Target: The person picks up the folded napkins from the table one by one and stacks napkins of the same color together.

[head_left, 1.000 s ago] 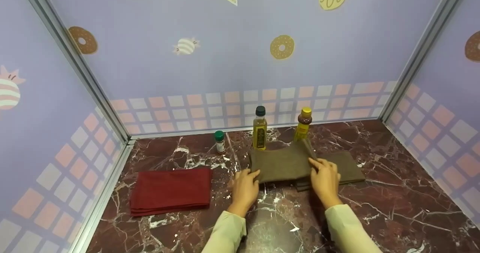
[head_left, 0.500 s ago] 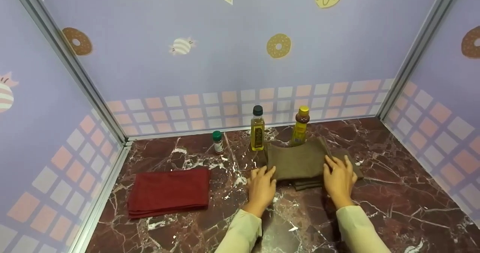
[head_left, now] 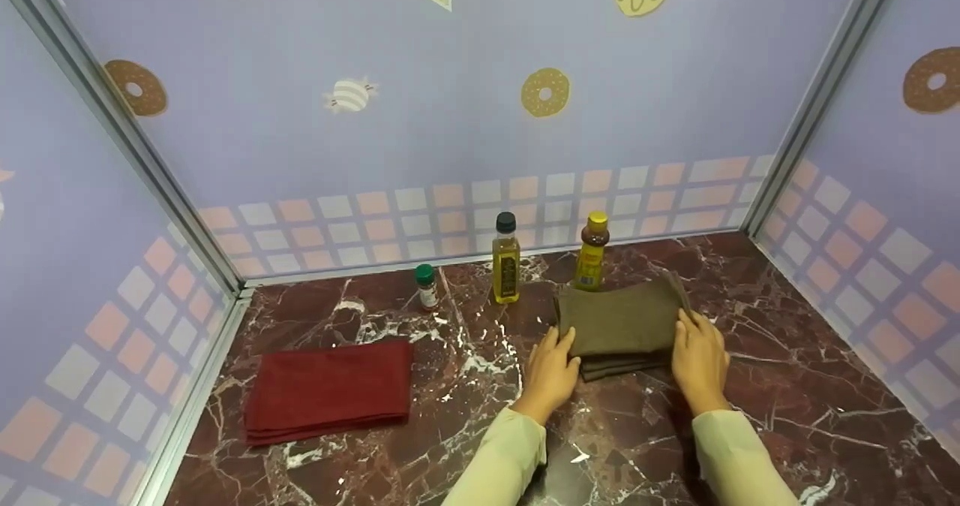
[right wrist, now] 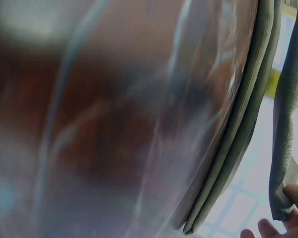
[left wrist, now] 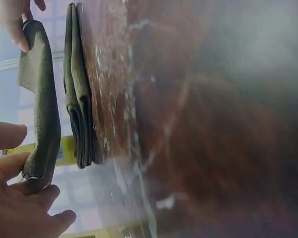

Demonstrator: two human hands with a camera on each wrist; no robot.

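Observation:
An olive-green folded cloth (head_left: 619, 318) is held between both hands, one at each side end. My left hand (head_left: 553, 371) pinches its left end, thumb and fingers on either face in the left wrist view. My right hand (head_left: 701, 359) pinches the right end. Beneath it lies a stack of folded olive cloth (head_left: 626, 365) on the marble surface. Both wrist views show a gap between the held cloth and the stack (left wrist: 78, 94). Off to the left lies a folded dark red cloth (head_left: 330, 390).
Behind the cloths stand a dark-capped oil bottle (head_left: 506, 266) and a yellow-capped bottle (head_left: 592, 254). A small green-capped jar (head_left: 427, 290) is further left. Patterned walls (head_left: 450, 138) enclose the marble tabletop (head_left: 465, 431) at the back and sides.
Both hands have moved right with the held olive cloth, from partly left of the stack to over it. The yellow-capped bottle is now less covered. The camera view has shifted slightly.

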